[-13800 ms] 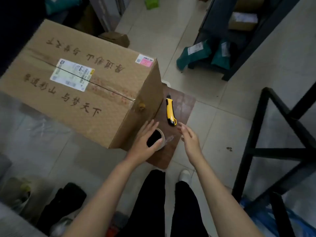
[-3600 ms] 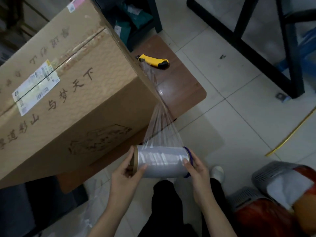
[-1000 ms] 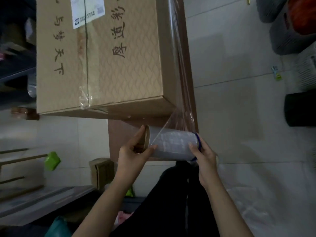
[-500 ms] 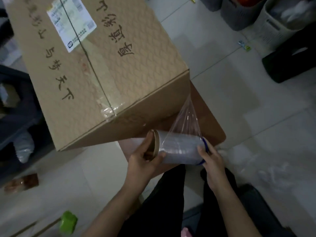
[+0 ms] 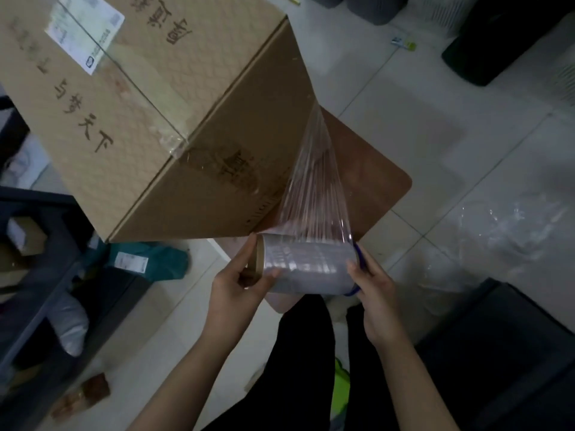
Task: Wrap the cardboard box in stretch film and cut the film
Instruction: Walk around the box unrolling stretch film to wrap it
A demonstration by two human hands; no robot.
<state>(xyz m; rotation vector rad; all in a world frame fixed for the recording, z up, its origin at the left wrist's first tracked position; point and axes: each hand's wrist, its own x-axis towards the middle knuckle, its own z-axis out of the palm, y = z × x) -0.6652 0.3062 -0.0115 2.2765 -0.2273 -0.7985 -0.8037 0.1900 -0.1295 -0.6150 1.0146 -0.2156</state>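
1. Two hands hold the stretch film roll [image 5: 306, 265] level at 6 o'clock of the cardboard box [image 5: 161, 119].
2. Left hand [image 5: 233, 293] is curled round the roll's cardboard core end, thumb on the film.
3. Right hand [image 5: 373, 293] is closed on the blue-rimmed end.
4. Clear film [image 5: 314, 181] fans up toward 12 o'clock, narrowing onto the box's near corner edge.
5. Box sits on a brown board [image 5: 370, 169].

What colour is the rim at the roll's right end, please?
Blue rim, clearest in the head view.
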